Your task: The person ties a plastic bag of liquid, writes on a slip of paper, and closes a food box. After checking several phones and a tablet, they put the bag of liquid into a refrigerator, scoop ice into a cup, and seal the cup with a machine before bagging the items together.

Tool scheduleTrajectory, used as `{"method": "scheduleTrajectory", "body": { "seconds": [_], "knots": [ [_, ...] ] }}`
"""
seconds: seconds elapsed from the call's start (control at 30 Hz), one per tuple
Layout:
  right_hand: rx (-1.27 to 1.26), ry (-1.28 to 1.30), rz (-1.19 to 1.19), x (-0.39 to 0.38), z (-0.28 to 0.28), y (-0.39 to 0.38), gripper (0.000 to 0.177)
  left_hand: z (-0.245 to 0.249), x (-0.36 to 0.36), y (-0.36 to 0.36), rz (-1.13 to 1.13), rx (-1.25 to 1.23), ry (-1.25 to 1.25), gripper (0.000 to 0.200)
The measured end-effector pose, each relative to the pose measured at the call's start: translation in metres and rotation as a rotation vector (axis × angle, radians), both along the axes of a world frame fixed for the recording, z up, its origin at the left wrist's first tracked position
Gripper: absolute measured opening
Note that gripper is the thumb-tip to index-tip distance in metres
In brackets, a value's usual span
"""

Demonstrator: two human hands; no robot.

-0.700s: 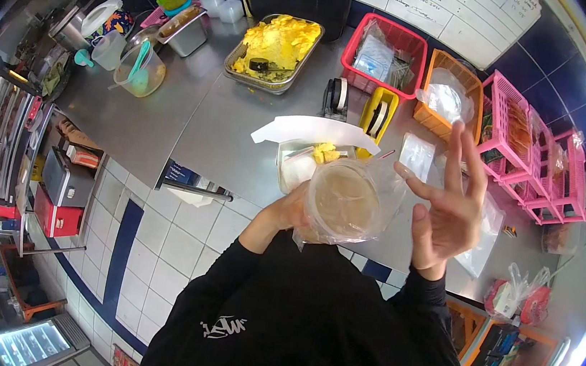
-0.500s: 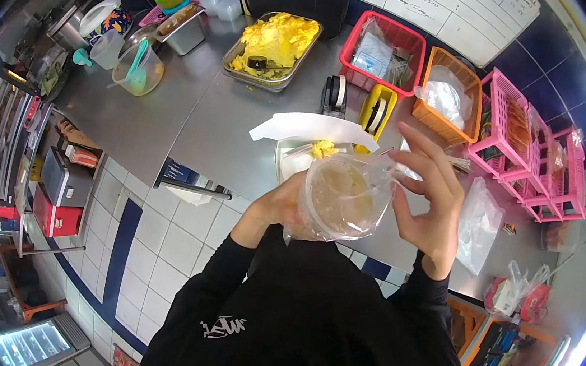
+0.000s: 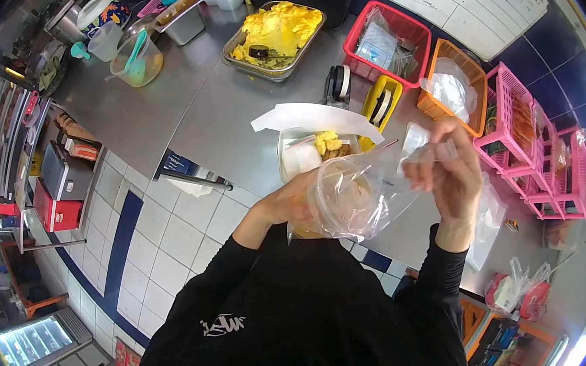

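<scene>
My left hand is wrapped around the side of a round clear plastic tub with pale brownish contents. The tub sits inside a clear plastic bag, whose mouth stretches out to the right. At that end, my right hand has its fingers curled and pinched on the bag. Just beyond the tub stands an open paper food box, its white flap raised. Inside it are yellow food, brown pieces and a small white packet. My hands and the tub hide the box's near side.
A metal tray of yellow food stands at the back of the steel counter. Two tape dispensers, a red basket, an orange basket and pink racks line the right. Tubs and pots stand back left.
My right hand has moved right and closed, pulling the bag's mouth outward from the tub. The tub has shifted slightly right, and more of the food box shows.
</scene>
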State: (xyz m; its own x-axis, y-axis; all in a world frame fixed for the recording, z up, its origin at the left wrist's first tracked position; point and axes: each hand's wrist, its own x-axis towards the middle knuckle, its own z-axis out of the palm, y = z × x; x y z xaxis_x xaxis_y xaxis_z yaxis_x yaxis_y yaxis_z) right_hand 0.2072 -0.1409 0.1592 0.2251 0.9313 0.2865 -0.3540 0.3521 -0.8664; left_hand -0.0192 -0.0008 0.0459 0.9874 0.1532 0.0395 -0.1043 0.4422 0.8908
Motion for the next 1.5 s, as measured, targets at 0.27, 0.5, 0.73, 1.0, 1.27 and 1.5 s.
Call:
{"method": "scheduleTrajectory", "body": {
  "seconds": [0.27, 0.5, 0.73, 1.0, 1.27, 1.5],
  "knots": [
    [-0.227, -0.883, -0.082, -0.058, 0.028, 0.000, 0.057, -0.004, 0.000, 0.004, -0.031, -0.044, -0.090, 0.108],
    [-0.179, -0.130, -0.050, -0.044, 0.042, -0.010, 0.037, -0.040, 0.005, 0.000, 0.002, -0.041, 0.070, 0.114],
    [-0.458, -0.202, 0.036, -0.045, 0.048, 0.010, 0.023, -0.026, 0.017, -0.033, 0.343, 0.580, -0.143, 0.128],
    [-0.358, -1.186, -0.159, -0.069, 0.048, 0.005, 0.024, -0.017, 0.073, -0.071, 0.534, 0.797, 0.054, 0.082],
    [-0.534, -0.556, 0.123, -0.046, 0.056, -0.029, 0.034, 0.025, 0.080, -0.063, 0.576, 1.174, -0.160, 0.032],
    [-0.650, -0.029, 0.063, -0.062, 0.057, -0.043, 0.029, -0.001, 0.082, -0.103, 0.507, 0.815, -0.116, 0.025]
  ]
}}
